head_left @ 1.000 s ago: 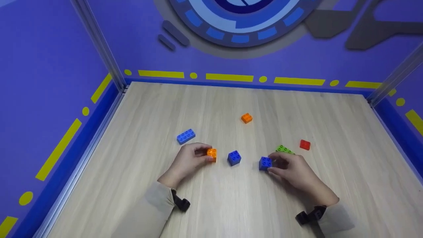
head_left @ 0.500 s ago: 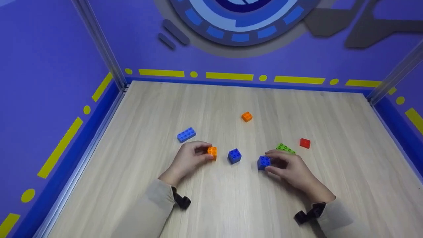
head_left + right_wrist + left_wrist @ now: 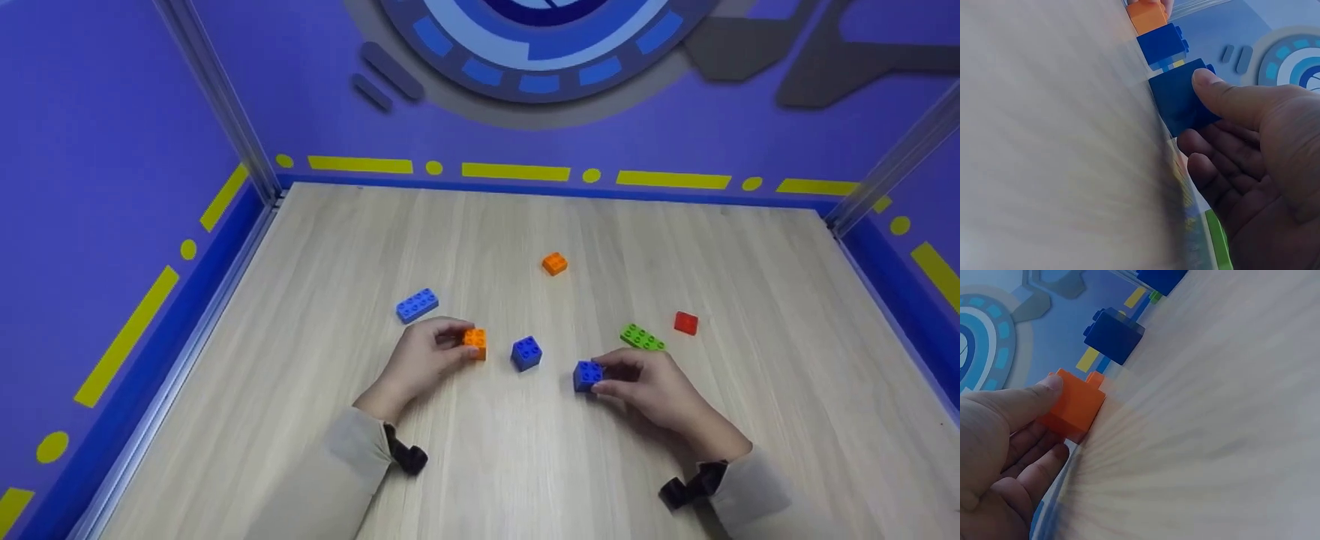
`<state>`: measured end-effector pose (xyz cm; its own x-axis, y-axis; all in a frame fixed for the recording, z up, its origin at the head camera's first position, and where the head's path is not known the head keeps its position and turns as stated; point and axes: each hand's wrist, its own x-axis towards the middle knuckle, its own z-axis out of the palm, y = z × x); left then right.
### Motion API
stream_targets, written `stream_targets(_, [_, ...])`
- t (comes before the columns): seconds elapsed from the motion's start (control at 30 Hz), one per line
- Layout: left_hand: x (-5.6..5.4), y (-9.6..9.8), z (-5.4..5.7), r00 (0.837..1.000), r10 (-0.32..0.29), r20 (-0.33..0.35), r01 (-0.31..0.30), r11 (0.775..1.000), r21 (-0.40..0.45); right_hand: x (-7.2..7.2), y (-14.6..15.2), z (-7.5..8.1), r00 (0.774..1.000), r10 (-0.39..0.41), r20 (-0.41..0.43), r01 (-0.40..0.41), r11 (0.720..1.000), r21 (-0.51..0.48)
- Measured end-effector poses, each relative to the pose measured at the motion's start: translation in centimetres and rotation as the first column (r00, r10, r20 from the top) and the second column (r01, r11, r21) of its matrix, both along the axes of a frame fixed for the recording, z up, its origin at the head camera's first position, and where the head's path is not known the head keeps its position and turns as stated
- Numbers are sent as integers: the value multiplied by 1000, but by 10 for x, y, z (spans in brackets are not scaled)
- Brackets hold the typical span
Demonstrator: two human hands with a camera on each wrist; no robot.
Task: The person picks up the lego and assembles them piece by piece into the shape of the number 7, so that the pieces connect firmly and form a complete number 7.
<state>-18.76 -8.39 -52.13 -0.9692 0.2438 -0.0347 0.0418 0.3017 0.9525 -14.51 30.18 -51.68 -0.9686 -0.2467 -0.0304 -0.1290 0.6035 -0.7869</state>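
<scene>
On the wooden tabletop (image 3: pixel 525 465), a lone blue brick (image 3: pixel 526 352) sits centrally; just left of it the left hand (image 3: pixel 421 358) pinches an orange brick (image 3: pixel 475 343), just right of it the right hand (image 3: pixel 651 390) pinches another blue brick (image 3: pixel 587 376)

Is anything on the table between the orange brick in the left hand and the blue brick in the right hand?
Yes. A loose blue brick sits between the orange brick in the left hand and the blue brick in the right hand.
</scene>
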Motion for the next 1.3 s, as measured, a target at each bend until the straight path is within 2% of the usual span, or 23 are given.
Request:
stream_targets(0.17, [4,8,15,999,15,-33,-15,1000,4,-1,0,0,1000,3,16,-3,1000,-2])
stream_targets(0.37, [14,36,41,996,-44,-74,48,997,59,0,0,0,999,20,33,-19,1000,-24])
stream_targets(0.57, [20,73,54,987,-107,-118,118,989,93,0,-1,0,997,35,72,-32,998,-49])
stream_targets(0.73, [23,102,52,976,-161,-149,176,980,95,0,1,-1,991,56,120,-48,996,-76])
stream_targets(0.87, [24,118,48,969,-195,-150,210,973,95,-1,2,-2,990,69,122,-58,994,-95])
stream_targets(1.3, [27,136,35,964,-228,-136,234,972,29,0,3,-3,991,99,93,-88,989,-118])
